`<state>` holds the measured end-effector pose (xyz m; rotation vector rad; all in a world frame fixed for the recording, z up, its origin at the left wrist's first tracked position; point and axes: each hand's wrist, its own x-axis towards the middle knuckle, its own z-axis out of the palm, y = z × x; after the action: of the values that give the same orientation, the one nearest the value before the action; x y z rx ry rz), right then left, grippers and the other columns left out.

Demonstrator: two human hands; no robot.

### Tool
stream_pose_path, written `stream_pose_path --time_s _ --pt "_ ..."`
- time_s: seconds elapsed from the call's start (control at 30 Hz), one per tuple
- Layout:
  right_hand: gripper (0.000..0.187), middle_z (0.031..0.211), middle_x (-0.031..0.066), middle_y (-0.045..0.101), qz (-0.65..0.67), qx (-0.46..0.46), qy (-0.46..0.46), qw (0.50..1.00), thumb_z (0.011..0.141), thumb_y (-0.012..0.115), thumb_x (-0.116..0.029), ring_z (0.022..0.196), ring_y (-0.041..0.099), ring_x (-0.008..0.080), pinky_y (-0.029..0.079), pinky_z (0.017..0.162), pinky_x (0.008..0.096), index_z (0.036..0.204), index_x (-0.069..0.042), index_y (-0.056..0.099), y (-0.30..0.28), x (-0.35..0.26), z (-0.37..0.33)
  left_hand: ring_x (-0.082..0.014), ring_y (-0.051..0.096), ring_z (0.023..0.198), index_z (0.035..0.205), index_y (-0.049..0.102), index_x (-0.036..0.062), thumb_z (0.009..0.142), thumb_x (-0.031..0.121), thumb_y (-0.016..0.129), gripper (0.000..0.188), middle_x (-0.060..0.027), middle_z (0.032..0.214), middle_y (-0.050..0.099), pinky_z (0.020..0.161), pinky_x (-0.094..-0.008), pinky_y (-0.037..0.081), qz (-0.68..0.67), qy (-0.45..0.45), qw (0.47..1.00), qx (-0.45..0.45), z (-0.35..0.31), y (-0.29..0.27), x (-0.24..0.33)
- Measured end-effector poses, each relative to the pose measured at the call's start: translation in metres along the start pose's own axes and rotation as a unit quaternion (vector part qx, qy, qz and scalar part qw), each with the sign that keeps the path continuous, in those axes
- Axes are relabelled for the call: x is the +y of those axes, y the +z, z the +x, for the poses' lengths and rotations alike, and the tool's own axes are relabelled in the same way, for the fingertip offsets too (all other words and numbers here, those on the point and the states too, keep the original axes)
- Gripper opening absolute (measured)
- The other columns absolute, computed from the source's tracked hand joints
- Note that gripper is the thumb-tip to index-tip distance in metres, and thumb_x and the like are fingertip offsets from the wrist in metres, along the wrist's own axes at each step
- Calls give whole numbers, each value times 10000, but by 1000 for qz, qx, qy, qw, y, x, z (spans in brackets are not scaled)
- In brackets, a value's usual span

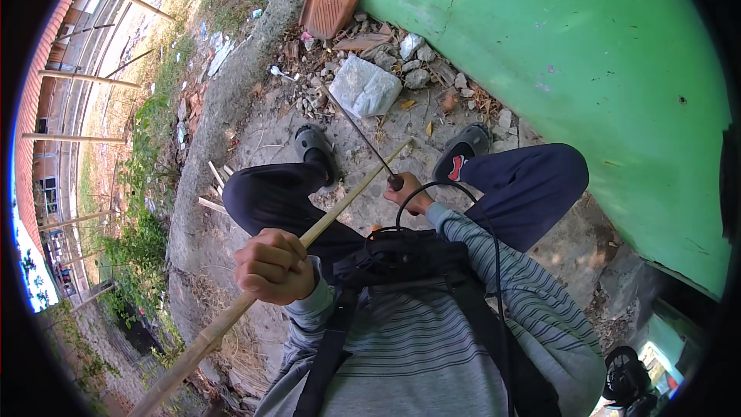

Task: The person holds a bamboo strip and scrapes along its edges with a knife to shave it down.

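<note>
One bamboo pole (340, 210) is gripped by the closed left hand (274, 266), slanted from near left toward far right. By its handle (396, 183), a thin dark rod (360, 135) is held in the closed right hand (411, 194), seen crossing the pole; whether they touch cannot be told. Beyond, a pale block (365, 86) is bordered by rubble (417, 78).

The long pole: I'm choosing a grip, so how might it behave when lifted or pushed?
The long pole is probably stiff: it runs almost straight on both sides of the left hand. It looks like bamboo, so may be light for its length. Its rounded sides suggest it could roll if pushed.
</note>
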<state>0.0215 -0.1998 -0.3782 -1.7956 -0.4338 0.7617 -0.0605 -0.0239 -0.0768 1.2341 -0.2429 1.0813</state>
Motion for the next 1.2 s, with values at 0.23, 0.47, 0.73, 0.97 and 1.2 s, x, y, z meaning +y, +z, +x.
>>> stream_pose_path --time_s 0.23,0.47,0.73,0.97,1.2 --pt "234 610 99 609 -89 31 80 992 715 771 -189 607 624 201 490 602 367 706 -17 612 -11 33 13 -60 289 332 538 268 144 1086 355 362 595 2 490 300 258 -197 295 -4 -6 1000 -17 -4 -7 2" --pt "291 677 118 622 -76 -18 -40 996 706 791 -216 630 582 219 483 623 397 750 7 610 7 -4 7 -62 306 313 528 307 113 1061 312 442 585 -12 449 354 253 -208 321 -11 1 1000 19 -4 -19 9" --pt "267 640 153 651 -138 62 95 984 695 774 -254 613 656 263 516 623 393 705 -12 661 -11 80 26 -62 297 308 542 301 118 1058 326 449 575 -5 440 335 252 -203 308 -10 -16 999 38 -2 -29 6" --pt "218 633 85 592 34 -25 10 999 755 742 -142 608 554 174 457 600 364 717 2 582 5 3 5 -67 333 307 530 317 127 1033 315 486 563 4 455 356 270 -210 334 -6 -34 999 -34 5 -25 8" --pt "220 647 94 587 38 -89 -41 994 766 737 -148 610 545 191 457 624 369 757 -10 565 -6 -39 -18 -94 401 306 535 330 124 1008 284 514 532 11 486 373 275 -235 385 -16 -50 995 -83 8 -2 9"
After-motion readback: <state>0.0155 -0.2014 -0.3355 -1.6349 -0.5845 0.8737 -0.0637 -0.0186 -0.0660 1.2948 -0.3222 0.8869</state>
